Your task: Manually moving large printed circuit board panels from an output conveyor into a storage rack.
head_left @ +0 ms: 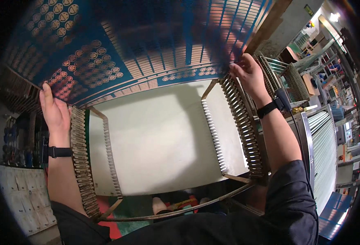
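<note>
A large blue panel with copper-coloured patterns of circles and bars [151,61], like a printed circuit panel, stands tilted across the far side of a metal rack. My left hand [56,111] holds its left lower corner, thumb up along the edge. At the right lower corner, my right hand [250,75] pinches the edge between thumb and fingers. Below the panel lies the rack, with a left coil-like slotted side [80,159] and a right one [242,122]. The far end of the rack is hidden behind the panel.
A pale flat board [159,139] lies under the rack. A curved metal bar [180,211] crosses the rack's near end. On the right stand a stack of glossy sheets [325,143] and another slotted rack [296,81]. White panels [27,196] are at the lower left.
</note>
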Motion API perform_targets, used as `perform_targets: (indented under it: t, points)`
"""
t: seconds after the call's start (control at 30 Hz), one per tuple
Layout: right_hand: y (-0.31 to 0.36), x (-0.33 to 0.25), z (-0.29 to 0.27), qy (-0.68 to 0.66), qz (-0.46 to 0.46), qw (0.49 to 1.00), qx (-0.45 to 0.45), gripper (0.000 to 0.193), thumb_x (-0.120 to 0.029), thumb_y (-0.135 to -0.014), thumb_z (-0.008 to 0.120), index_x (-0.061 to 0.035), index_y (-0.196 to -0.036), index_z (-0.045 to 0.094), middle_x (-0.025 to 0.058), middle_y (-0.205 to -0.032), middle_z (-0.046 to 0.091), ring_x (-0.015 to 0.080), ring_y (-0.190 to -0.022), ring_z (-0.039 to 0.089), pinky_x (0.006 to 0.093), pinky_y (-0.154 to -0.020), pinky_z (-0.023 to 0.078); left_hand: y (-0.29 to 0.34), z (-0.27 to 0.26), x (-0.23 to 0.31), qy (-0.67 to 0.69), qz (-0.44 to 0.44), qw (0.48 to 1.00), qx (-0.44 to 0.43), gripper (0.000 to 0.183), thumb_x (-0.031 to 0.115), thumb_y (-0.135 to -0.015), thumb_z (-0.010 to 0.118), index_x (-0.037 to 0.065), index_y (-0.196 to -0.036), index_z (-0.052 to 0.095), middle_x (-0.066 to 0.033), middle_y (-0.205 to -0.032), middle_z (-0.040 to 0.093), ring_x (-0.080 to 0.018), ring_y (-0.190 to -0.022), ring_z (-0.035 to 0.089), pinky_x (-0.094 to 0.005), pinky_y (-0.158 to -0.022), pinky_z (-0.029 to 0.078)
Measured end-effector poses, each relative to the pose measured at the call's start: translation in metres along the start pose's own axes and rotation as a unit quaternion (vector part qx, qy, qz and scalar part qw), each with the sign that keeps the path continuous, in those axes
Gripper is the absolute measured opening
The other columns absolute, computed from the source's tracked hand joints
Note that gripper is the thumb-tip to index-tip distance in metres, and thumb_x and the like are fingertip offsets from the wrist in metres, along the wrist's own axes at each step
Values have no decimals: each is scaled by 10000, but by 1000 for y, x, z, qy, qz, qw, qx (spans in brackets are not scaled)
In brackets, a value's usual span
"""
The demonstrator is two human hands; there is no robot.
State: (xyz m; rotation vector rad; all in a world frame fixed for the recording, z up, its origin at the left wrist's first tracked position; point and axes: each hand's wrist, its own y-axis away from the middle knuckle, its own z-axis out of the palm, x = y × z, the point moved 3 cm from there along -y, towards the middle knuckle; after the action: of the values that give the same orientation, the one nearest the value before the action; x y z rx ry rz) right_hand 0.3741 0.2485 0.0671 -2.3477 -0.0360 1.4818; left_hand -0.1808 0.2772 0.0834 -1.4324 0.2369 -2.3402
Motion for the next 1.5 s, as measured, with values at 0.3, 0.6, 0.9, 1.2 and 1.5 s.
perform_targets:
  t: [0.3,0.6,0.9,1.2,1.5]
  points:
    - [4,19,-2,-45,53,998,1,127,-40,-897,720,-28,-949,605,-14,-841,632,62,-785,582,225,-698,477,-2,5,-3,-32,16,999,8,373,285,-1053,514,39,-1331,481,-103,-1321,571,-217,-1203,563,-407,-1053,454]
    - [14,13,-8,-24,-75,991,110,388,77,-862,691,-25,-1199,527,37,-993,618,123,-895,622,256,-801,536,14,22,3,-150,40,986,54,341,392,-1067,448,112,-1258,485,-58,-1178,641,-170,-1028,643,-304,-771,527]
    - [22,-16,-28,-35,13,999,-28,369,66,-914,622,0,-1274,568,53,-1150,677,123,-1010,639,264,-895,511,15,21,12,-46,81,995,40,243,265,-1073,461,60,-1197,495,-75,-1147,616,-180,-1026,622,-367,-916,528]
    - [26,4,-5,157,-40,985,54,242,-62,-884,731,-4,-1088,614,23,-876,648,101,-816,602,254,-734,497,25,23,4,-226,41,970,74,401,443,-1014,545,132,-1245,445,-15,-1066,606,-111,-828,609,-246,-548,427]
    - [25,-6,-9,126,15,991,51,221,-105,-864,754,0,-993,608,91,-821,695,107,-763,640,277,-700,514,16,13,6,-208,75,970,103,539,312,-1047,526,18,-1429,285,-120,-1287,525,-194,-1158,562,-362,-954,477]
